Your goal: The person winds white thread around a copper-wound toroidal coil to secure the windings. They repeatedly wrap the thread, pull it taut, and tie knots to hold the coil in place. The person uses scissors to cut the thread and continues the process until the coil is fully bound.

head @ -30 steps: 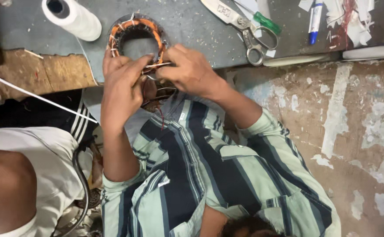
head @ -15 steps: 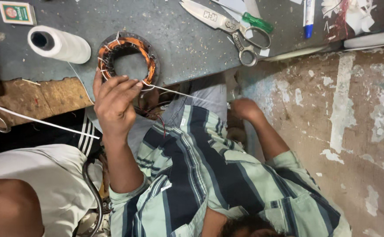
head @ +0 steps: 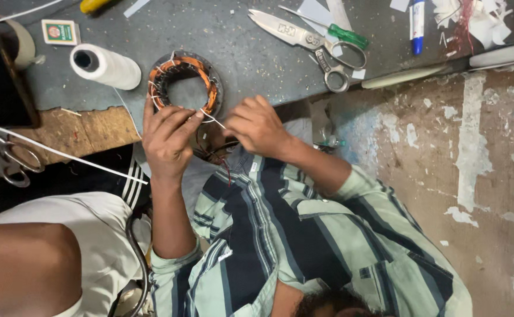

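The view looks down on a grey worktable (head: 251,70) that fills the top of the frame, with my striped shirt across the bottom.

The wound stator ring (head: 183,82), a dark round core wrapped in copper coil, lies flat on the table at upper centre-left, with its open middle facing the camera. It sits straight above my left hand (head: 166,138). That hand's fingers reach up to touch the lower rim, and its thumb and forefinger close together at the rim's lower right.

A thin white thread (head: 213,119) slants down and to the right from that pinch toward my right hand (head: 257,126). My right hand is just right of the ring and clear of it, so the left hand is nearer. The right fingers are curled in together. I think they are gripping the thread's end, but the knuckles hide it and I cannot tell.

A spool of white thread (head: 104,66) lies on its side to the upper left. Large scissors (head: 321,44) lie to the upper right.

Below the ring, dark wires bunch between my hands and are hard to make out. Another person's white-clad body (head: 51,235) is cut off at lower left.
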